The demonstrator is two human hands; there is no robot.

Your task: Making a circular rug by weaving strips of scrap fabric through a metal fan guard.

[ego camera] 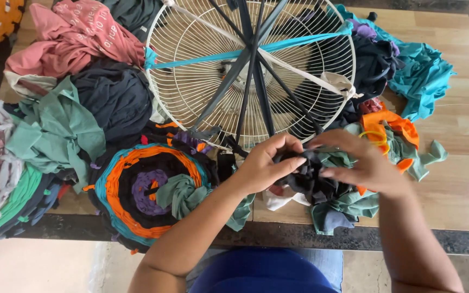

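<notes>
**Kid:** What are your hands doing?

**Me:** My left hand [267, 163] and my right hand [362, 163] are both pinching a dark cloth strip [305, 165]. My fingers are closing tight on it, not spreading wide. It is sitting right at the near edge of the white wire fan guard [191, 70], just above the wooden worktop [462, 179].

**Kid:** What is the round cage like?

**Me:** It is hard, thin wire, shaped like a big wheel. Dark, teal and white strips are stretching across it like spokes.

**Kid:** And the cloth?

**Me:** It is looking soft, floppy and crumpled. A round rag mat [147, 187] is lying beside my left hand, with rings of orange, teal, black and purple. Piles of pink, green and dark scraps [71, 81] are heaped around it.

**Kid:** What could go wrong?

**Me:** I am thinking the strip could slip if I am holding it too loosely. If I am tugging too hard, the guard might slide or a spoke might go slack. The loose green and orange scraps [392, 135] under my right hand could get tangled in too
</notes>
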